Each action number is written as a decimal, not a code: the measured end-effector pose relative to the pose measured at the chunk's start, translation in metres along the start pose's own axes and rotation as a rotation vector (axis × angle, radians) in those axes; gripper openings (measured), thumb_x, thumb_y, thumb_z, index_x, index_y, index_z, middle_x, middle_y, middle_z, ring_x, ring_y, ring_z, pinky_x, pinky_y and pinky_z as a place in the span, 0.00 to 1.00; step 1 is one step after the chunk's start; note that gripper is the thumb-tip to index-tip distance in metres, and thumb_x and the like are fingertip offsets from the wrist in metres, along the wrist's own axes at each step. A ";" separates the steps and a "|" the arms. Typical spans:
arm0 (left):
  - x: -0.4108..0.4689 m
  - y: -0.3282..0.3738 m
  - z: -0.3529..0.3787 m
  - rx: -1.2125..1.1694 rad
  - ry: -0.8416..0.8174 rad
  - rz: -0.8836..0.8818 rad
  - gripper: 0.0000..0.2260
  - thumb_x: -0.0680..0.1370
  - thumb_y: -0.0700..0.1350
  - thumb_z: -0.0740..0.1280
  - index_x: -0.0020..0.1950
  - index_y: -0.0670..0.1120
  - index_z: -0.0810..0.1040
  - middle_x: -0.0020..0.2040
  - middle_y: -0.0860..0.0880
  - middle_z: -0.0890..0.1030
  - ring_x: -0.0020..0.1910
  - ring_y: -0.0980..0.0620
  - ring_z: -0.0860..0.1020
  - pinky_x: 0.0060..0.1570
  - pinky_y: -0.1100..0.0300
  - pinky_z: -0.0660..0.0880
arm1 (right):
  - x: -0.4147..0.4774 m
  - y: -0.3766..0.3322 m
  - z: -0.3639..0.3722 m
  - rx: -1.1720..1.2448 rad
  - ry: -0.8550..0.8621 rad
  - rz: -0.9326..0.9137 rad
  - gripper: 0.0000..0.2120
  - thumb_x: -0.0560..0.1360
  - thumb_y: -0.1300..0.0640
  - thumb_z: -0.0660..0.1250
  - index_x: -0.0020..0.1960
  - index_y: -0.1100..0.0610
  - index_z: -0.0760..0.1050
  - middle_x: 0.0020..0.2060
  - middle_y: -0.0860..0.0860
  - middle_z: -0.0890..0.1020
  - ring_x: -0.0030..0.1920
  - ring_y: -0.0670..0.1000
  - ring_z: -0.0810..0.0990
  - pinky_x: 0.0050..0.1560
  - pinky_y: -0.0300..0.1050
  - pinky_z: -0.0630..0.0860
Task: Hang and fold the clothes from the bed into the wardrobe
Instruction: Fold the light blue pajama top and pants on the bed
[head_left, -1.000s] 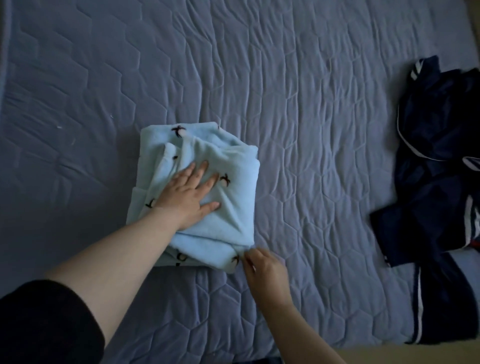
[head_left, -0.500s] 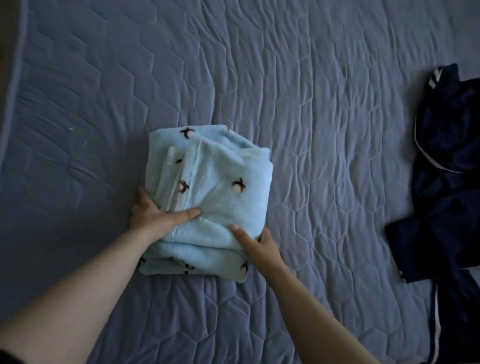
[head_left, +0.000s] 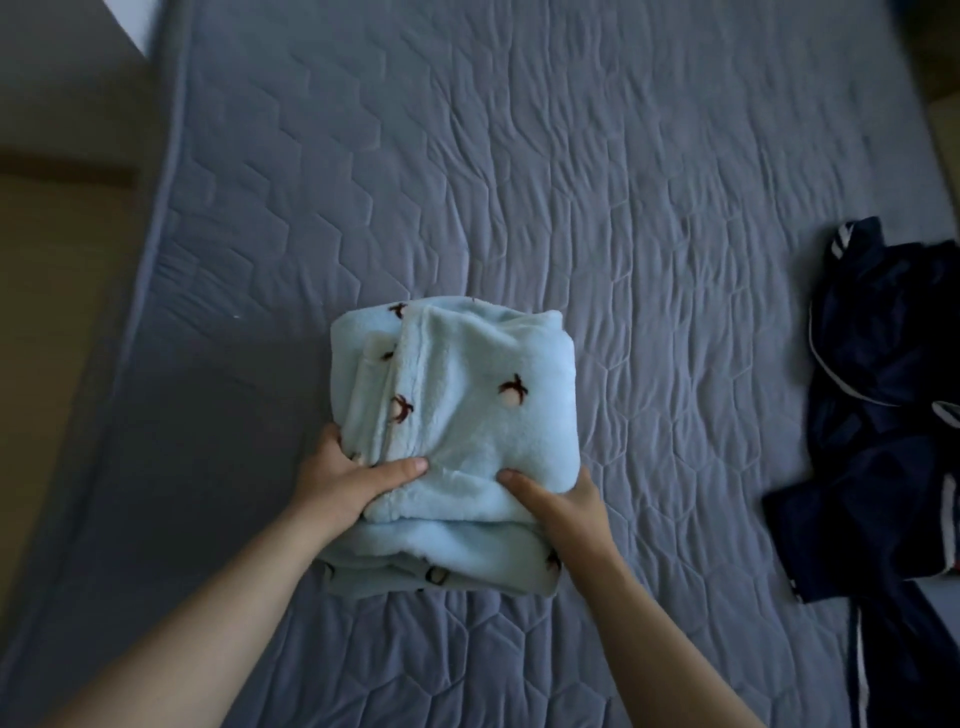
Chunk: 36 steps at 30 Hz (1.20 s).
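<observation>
Quilted grey bed (head_left: 623, 208) | both hands grip folded fluffy blue garment (head_left: 467, 415)

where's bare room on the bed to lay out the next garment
Bare quilt spans the far side beyond the folded blue bundle, and the gap between it and the navy clothes. A narrower strip runs left of the bundle to the quilt's edge. Crowded along the right edge.

No writing is readable; the blue fleece (head_left: 467, 431) seems to bear only motifs.
</observation>
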<state>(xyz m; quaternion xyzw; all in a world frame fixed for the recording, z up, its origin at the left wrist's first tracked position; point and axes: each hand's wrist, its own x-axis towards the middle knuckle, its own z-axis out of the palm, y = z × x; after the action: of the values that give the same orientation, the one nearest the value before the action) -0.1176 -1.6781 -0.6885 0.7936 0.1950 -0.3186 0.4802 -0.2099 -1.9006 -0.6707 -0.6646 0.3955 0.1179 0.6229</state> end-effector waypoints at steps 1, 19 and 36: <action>-0.010 0.009 -0.008 -0.029 0.008 0.016 0.44 0.49 0.63 0.82 0.60 0.50 0.73 0.51 0.54 0.81 0.50 0.54 0.79 0.47 0.60 0.75 | -0.010 -0.015 -0.002 -0.008 -0.004 -0.018 0.17 0.64 0.49 0.80 0.50 0.43 0.78 0.44 0.40 0.85 0.42 0.41 0.84 0.34 0.33 0.78; -0.275 0.210 -0.179 -0.177 0.264 0.410 0.38 0.51 0.66 0.79 0.58 0.56 0.75 0.48 0.59 0.82 0.45 0.63 0.79 0.41 0.64 0.73 | -0.230 -0.301 -0.030 -0.100 -0.120 -0.405 0.29 0.62 0.44 0.81 0.59 0.48 0.76 0.51 0.47 0.84 0.51 0.50 0.83 0.53 0.54 0.80; -0.490 0.360 -0.237 -0.287 0.674 0.742 0.37 0.59 0.62 0.78 0.62 0.51 0.70 0.53 0.55 0.78 0.48 0.55 0.77 0.46 0.59 0.71 | -0.387 -0.511 -0.098 -0.115 -0.321 -0.920 0.28 0.61 0.42 0.80 0.58 0.45 0.76 0.50 0.45 0.84 0.50 0.46 0.83 0.49 0.47 0.81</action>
<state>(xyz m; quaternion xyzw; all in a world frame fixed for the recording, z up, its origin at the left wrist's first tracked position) -0.1741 -1.6360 -0.0393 0.7940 0.0862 0.1760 0.5754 -0.1544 -1.8902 -0.0246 -0.7773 -0.0471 -0.0469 0.6256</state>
